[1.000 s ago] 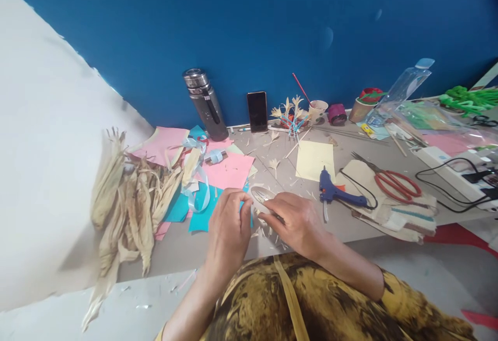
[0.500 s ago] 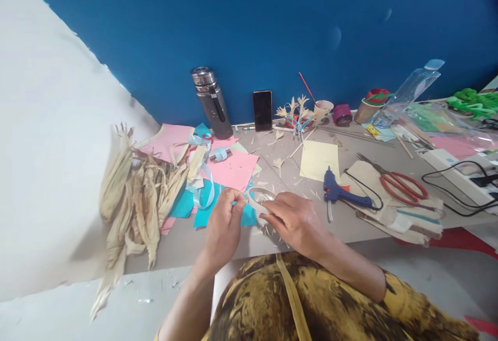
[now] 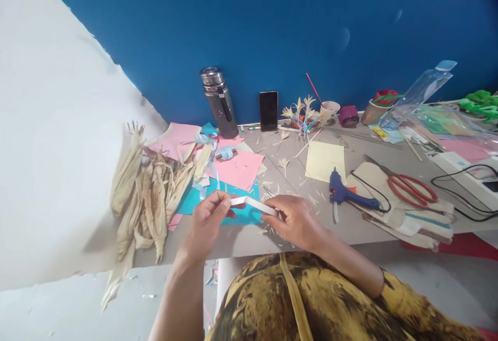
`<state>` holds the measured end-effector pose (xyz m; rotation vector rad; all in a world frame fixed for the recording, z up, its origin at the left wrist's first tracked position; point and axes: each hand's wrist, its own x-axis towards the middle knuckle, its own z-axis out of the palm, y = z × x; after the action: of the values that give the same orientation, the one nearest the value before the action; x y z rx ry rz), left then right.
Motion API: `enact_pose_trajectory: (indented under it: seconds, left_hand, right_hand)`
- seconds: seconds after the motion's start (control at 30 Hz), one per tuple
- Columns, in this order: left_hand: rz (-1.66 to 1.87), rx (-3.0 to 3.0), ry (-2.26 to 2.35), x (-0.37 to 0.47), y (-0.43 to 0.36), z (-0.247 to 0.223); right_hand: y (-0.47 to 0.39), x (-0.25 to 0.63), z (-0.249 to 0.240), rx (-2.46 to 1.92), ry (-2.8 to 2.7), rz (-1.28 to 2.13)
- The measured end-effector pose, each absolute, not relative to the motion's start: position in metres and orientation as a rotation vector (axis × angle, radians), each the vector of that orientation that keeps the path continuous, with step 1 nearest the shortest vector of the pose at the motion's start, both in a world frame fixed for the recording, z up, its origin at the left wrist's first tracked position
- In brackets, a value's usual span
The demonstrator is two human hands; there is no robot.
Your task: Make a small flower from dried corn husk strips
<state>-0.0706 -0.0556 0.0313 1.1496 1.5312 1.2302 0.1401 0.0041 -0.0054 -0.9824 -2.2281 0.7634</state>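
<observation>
A narrow white strip runs between my two hands, bent near its middle, above the blue paper by the table's front edge. My left hand pinches its left end between thumb and fingers. On the other end, my right hand is closed, fingers and thumb together. Pink paper lies just beyond the strip. Behind it are small dried-husk flowers with blue-wrapped stems. Pale scraps are scattered around my right hand.
Dried corn husks hang over the table edge at left. A flask and phone stand at the wall. A blue glue gun, red-handled scissors, gloves and a power strip lie at right.
The strip was a raised loop and is now stretched out with a bend. My left hand has moved left, away from my right. The view has shifted slightly, moving the scene right.
</observation>
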Motion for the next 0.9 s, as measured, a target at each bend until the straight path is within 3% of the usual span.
enact_pose_trajectory:
  seconds: [0.23,0.47,0.67,0.77,0.9]
  left_hand:
    - [1.141,1.195,1.578,-0.066,-0.056,0.031]
    - [1.111,1.155,1.512,-0.067,-0.059,0.025]
    - [1.290,1.159,1.396,-0.069,-0.073,0.030]
    - [1.435,1.205,1.514,-0.070,-0.072,0.032]
    - [1.274,1.380,1.703,-0.061,-0.060,0.022]
  right_hand:
    - [0.001,0.133,-0.004,-0.936,-2.141,1.134]
    - [0.005,0.130,-0.012,-0.905,-1.732,1.742]
    - [0.007,0.122,-0.021,-0.991,-1.452,1.899]
    - [0.009,0.122,-0.022,-0.970,-1.242,2.039]
    - [0.010,0.125,-0.019,-0.835,-1.002,2.282]
